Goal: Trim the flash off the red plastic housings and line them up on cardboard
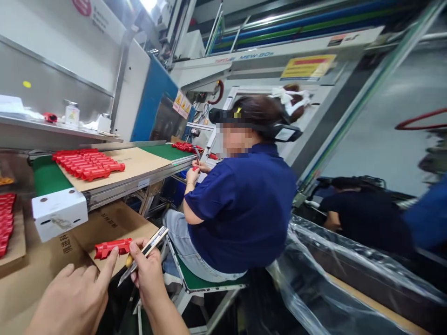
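My left hand (75,295) is at the lower left, its index finger stretched out against or just in front of a red plastic part (112,248). The other fingers are loosely bent, and I see nothing held in them. My right hand (148,272) is closed on a utility knife (149,245), its pointed blade slanting down to the left. The right end of the red part meets my right fingertips; whether they also grip it is hard to tell. A yellow tip shows beside my right thumb.
A conveyor (120,190) carries rows of red parts (87,163) on cardboard. More red parts (6,218) lie at the left edge. A seated person (240,209) works ahead, a red piece in their hands. Plastic-wrapped boxes (366,284) stand right; another person (363,214) is behind them.
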A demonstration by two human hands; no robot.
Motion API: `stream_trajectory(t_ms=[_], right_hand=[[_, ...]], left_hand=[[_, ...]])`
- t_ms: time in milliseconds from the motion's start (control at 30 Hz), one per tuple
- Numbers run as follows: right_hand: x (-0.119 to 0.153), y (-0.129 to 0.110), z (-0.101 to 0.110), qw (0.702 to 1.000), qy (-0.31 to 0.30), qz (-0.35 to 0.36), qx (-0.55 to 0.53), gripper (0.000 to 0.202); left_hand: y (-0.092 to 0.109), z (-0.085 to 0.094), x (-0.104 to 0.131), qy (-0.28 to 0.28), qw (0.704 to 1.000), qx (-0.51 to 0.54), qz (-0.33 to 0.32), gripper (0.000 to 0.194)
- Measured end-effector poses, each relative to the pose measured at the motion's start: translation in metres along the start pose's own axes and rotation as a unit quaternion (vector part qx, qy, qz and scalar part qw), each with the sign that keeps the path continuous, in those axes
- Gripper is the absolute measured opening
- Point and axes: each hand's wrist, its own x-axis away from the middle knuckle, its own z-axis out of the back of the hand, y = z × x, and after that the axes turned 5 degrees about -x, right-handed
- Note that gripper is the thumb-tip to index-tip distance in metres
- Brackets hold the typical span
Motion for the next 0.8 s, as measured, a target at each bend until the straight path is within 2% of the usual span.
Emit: stream_trajectory(t_ms=[100,167,300,400,600,800], right_hand=[[-0.013,-0.009,0.007,1.000,0.009,0.000,-0.010,0.065],[-0.019,-0.014,0.010,1.000,0.009,-0.001,-0.017,0.064],[-0.030,-0.018,0.016,0.999,0.012,0.003,-0.038,0.060],[-0.039,-0.017,0.019,0.998,0.021,0.011,-0.052,0.057],[-0.052,-0.013,0.024,0.998,0.032,0.020,-0.057,0.061],[-0.059,-0.010,0.025,0.997,0.040,0.016,-0.067,0.066]], left_hand=[[0.002,-0.003,-0.025,-0.053,0.998,0.010,-0.009,0.060],[0.005,-0.002,-0.040,-0.115,0.993,0.018,0.001,0.062],[0.010,0.006,-0.069,-0.260,0.964,0.030,0.037,0.069],[0.012,0.012,-0.084,-0.324,0.944,0.042,0.040,0.073],[0.016,0.013,-0.104,-0.350,0.933,0.061,0.055,0.074],[0.017,0.008,-0.111,-0.354,0.931,0.058,0.071,0.075]])
